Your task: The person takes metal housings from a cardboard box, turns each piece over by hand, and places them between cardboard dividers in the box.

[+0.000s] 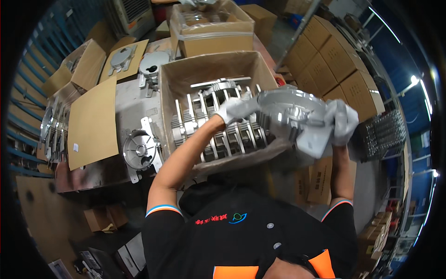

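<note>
A round silver metal casting [297, 108] with a flat plate-like bracket is held up in the air, over the right side of an open carton. My right hand [343, 122], in a pale glove, grips its right edge. At the casting's left edge is my gloved left hand [238, 109], fingers closed on the rim and somewhat smeared by motion. Below, the plastic-lined carton [186, 69] holds several similar castings [211, 116] stood on edge in rows. Another casting [140, 149] lies on the table just left of the carton.
Cardboard sheets [93, 123] and two more castings [154, 63] [121, 59] are on the table [139, 107] at left. Castings [55, 125] stack at its far-left edge. Another carton [213, 44] stands behind; stacked cartons [341, 60] and a wire basket [384, 135] are at right.
</note>
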Available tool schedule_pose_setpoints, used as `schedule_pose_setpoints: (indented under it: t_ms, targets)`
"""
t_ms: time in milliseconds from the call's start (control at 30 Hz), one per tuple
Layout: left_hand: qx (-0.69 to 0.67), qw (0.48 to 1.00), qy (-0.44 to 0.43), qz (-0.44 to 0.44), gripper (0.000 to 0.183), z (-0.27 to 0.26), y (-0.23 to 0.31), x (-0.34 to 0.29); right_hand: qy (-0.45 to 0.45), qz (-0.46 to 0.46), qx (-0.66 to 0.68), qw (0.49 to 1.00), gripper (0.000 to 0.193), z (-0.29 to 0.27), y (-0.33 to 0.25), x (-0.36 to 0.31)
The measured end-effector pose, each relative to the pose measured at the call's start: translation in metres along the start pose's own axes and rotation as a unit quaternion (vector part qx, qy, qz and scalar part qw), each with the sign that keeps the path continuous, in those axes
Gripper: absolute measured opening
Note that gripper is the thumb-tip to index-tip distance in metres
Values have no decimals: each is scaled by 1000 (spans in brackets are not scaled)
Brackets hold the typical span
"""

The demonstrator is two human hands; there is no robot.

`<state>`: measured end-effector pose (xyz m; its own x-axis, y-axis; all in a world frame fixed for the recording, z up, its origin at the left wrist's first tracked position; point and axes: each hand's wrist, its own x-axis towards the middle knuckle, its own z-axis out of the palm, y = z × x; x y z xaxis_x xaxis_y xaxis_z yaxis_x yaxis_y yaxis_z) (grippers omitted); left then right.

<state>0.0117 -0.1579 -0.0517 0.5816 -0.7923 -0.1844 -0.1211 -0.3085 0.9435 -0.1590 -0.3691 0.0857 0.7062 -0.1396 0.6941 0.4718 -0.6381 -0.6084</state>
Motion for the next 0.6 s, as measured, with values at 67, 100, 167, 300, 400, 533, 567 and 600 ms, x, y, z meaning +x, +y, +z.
schedule_pose_setpoints:
  t_ms: [67, 100, 167, 300, 400, 533, 567, 600]
  targets:
    - [258, 949, 180, 30, 35, -34, -20, 4, 36, 96, -30, 994, 47, 31, 10, 36]
    - [312, 929, 198, -10, 38, -50, -23, 4, 47, 89, -57, 993, 48, 51, 17, 56]
    - [390, 891, 226, -54, 43, -74, -31, 9, 34, 61, -148, 986, 51, 84, 37, 95]
    - [442, 868, 220, -54, 41, -98, -63, 32, -80, 10, -320, 944, 54, 163, 89, 149]
    - [438, 887, 109, -97, 42, -99, -70, 43, -164, 61, -365, 914, 52, 212, 117, 163]
    - [520, 846, 109, -53, 43, -93, -86, 40, -241, 118, -359, 894, 53, 259, 134, 165]
    - [527, 840, 116, -48, 42, -92, -87, 40, -246, 118, -348, 897, 53, 268, 141, 163]
    - [535, 835, 123, -44, 42, -92, -88, 40, -250, 119, -337, 900, 53, 276, 148, 159]
